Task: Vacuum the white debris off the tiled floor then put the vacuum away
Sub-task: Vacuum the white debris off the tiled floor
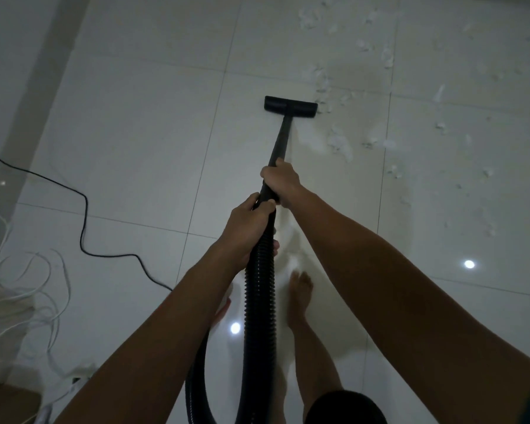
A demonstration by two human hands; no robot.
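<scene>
A black vacuum wand (280, 142) reaches forward over the white tiled floor (141, 123) to a flat black floor head (289, 107) resting on the tiles. My right hand (280, 185) grips the wand higher up. My left hand (247, 224) grips it just below, where the ribbed black hose (259, 295) begins. White debris (338, 142) lies scattered to the right of the head and farther back right, with some scraps touching the head's right end.
A black power cord (84, 215) snakes across the tiles at left. Tangled white cables (31, 289) lie at the lower left beside a wall. My bare foot (300, 295) stands right of the hose. Ceiling lights reflect off the floor.
</scene>
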